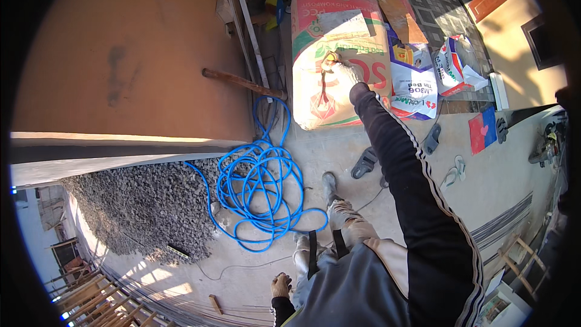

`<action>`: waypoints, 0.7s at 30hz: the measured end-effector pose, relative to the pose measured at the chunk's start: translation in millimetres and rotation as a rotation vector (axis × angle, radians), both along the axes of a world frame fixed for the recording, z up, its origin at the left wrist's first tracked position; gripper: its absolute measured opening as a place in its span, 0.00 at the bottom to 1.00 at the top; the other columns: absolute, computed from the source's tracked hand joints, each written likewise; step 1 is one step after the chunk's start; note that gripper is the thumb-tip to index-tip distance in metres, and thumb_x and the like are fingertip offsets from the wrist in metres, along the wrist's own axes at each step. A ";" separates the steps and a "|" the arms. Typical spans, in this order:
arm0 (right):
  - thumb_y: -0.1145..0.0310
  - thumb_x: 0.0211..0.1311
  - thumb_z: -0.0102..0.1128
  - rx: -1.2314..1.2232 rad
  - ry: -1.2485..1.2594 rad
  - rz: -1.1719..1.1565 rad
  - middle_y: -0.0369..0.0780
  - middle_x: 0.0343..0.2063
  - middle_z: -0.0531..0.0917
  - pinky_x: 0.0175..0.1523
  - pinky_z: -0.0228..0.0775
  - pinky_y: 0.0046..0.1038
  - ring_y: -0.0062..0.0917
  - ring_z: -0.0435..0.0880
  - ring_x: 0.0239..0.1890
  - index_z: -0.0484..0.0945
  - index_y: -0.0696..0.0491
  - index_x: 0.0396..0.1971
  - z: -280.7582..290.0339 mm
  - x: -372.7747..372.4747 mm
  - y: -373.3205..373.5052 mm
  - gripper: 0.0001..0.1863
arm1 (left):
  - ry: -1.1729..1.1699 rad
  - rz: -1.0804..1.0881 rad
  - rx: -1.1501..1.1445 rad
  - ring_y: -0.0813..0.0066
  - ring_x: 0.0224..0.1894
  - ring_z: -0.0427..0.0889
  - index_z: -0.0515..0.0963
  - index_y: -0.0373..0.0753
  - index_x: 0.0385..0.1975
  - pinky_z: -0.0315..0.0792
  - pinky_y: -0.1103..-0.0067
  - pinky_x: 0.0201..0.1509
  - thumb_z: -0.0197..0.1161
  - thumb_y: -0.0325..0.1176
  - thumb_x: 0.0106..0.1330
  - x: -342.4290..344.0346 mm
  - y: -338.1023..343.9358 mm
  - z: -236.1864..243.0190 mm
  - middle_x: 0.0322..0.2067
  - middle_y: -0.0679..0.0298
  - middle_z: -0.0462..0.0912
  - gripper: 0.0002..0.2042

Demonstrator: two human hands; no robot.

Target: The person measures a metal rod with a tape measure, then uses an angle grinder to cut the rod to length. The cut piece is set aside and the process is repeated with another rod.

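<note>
My right hand [347, 75], in a pale glove, reaches far forward over a large red, green and tan paper cement sack [339, 106]. Its fingers are closed on a small round yellowish object [330, 59] with a dark strap, too small to identify for certain. The strap hangs over the sack's face. A piece of pale board [344, 24] lies on the same sack just beyond the hand. Low at my side hangs my left hand [281, 286], also gloved, with its fingers loosely bent and nothing visible in them. It is near my trouser leg.
A tangled blue hose [260, 184] lies left of my feet, beside a heap of grey gravel [139, 209]. A wooden handle [239, 82] leans by the tan wall. White bags [414, 85] stand right of the sack; sandals [365, 162] and steel rods [502, 221] lie on the floor.
</note>
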State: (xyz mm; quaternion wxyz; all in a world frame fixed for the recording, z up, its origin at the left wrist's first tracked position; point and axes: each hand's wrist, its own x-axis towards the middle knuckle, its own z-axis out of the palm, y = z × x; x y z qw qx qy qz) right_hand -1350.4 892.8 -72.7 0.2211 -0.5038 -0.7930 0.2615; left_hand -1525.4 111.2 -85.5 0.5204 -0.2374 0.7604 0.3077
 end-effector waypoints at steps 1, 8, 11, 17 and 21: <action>0.65 0.54 0.70 -0.139 0.081 -0.065 0.43 0.44 0.85 0.55 0.77 0.37 0.39 0.84 0.48 0.78 0.53 0.51 -5.3 3.5 9.4 0.23 | 0.008 0.014 -0.021 0.59 0.46 0.84 0.76 0.45 0.50 0.73 0.64 0.43 0.64 0.43 0.65 7.4 5.3 1.4 0.44 0.58 0.85 0.16; 0.59 0.66 0.59 -0.450 0.426 -0.464 0.42 0.30 0.86 0.35 0.76 0.37 0.34 0.86 0.34 0.81 0.51 0.40 -56.5 73.2 41.4 0.12 | 0.038 0.103 0.007 0.67 0.41 0.84 0.78 0.47 0.47 0.72 0.69 0.40 0.65 0.41 0.63 32.7 49.6 -0.5 0.39 0.65 0.84 0.14; 0.57 0.73 0.56 -0.958 1.277 -0.369 0.37 0.34 0.86 0.33 0.78 0.32 0.23 0.85 0.31 0.78 0.48 0.42 -69.1 115.5 23.4 0.11 | 0.090 0.152 0.022 0.70 0.38 0.84 0.78 0.46 0.46 0.72 0.74 0.38 0.65 0.40 0.62 41.9 65.5 -0.3 0.38 0.67 0.85 0.14; 0.63 0.70 0.54 -0.862 0.635 -0.356 0.38 0.46 0.85 0.44 0.75 0.32 0.26 0.83 0.45 0.79 0.47 0.48 -69.2 121.2 -39.7 0.12 | 0.235 0.272 0.144 0.75 0.38 0.83 0.74 0.25 0.57 0.75 0.79 0.40 0.61 0.38 0.69 84.8 50.1 1.1 0.34 0.61 0.84 0.24; 0.69 0.68 0.49 -0.745 0.243 -0.127 0.39 0.51 0.83 0.47 0.73 0.27 0.25 0.81 0.48 0.78 0.52 0.49 -62.7 81.7 -55.0 0.13 | 0.278 0.339 0.068 0.75 0.36 0.84 0.80 0.32 0.53 0.75 0.79 0.41 0.61 0.40 0.67 135.6 10.9 -6.3 0.35 0.61 0.87 0.20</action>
